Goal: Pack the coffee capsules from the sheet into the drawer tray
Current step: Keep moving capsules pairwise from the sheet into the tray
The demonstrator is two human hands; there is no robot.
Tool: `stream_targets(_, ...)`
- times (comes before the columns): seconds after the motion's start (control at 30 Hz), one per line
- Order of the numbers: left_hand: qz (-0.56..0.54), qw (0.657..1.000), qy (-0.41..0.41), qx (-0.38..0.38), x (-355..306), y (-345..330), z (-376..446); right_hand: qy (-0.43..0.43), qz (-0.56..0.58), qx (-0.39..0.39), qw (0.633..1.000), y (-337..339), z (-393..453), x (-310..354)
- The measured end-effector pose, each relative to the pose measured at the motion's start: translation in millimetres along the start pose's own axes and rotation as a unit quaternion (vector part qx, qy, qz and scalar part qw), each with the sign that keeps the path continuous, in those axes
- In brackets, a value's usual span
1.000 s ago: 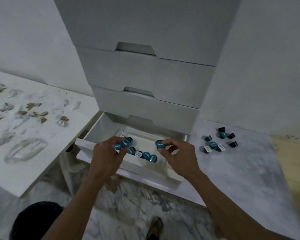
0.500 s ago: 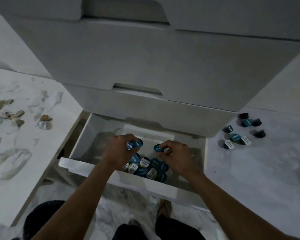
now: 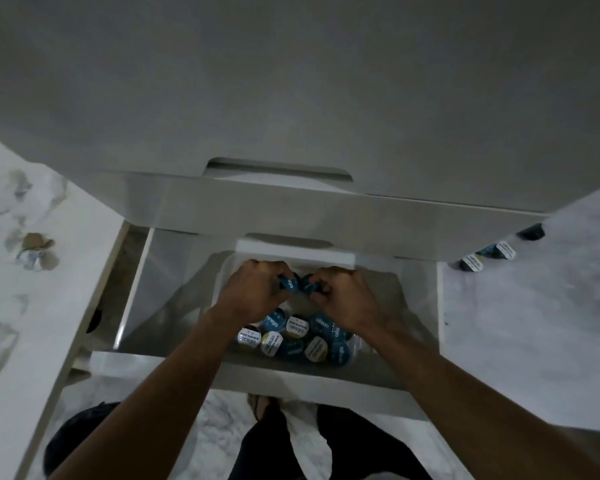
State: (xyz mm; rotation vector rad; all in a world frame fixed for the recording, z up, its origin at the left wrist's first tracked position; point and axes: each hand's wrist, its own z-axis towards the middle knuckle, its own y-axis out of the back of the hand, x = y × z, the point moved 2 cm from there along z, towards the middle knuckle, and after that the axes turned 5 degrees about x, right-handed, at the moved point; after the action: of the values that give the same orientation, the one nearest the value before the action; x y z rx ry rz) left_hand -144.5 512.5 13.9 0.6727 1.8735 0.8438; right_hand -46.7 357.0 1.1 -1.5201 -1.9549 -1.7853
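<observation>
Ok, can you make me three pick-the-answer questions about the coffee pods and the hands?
1. Where are both hands?
A. over the open drawer
B. on the floor
C. on the top drawer

2. What colour is the capsule in the left hand?
A. red
B. blue
C. yellow

3. What is the right hand doing?
A. lying flat
B. pinching a capsule
C. pointing

Answers:
1 A: left hand and right hand sit above the drawer.
2 B: its capsule is blue.
3 B: fingers curl on a pod.
</observation>
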Motion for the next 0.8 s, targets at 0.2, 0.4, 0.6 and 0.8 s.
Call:
stream_targets(0.2,0.003,1.000,-0.015,0.002,5,-4,3,-0.006,-0.003,-0.002,1.000,-1,-2,-1)
stream_targets(0.4,0.002,1.000,-0.004,0.029,7,-1,3,-0.023,0.021,0.040,0.999,6,-5,-1)
stream_targets(0.6,-0.023,0.998,-0.007,0.063,6,2,7,-0.032,0.042,0.049,0.997,4,-1,-5)
stream_targets(0.8,-0.010,0.995,-0.009,0.094,7,3,13,-0.020,0.048,0.048,0.997,2,0,-1)
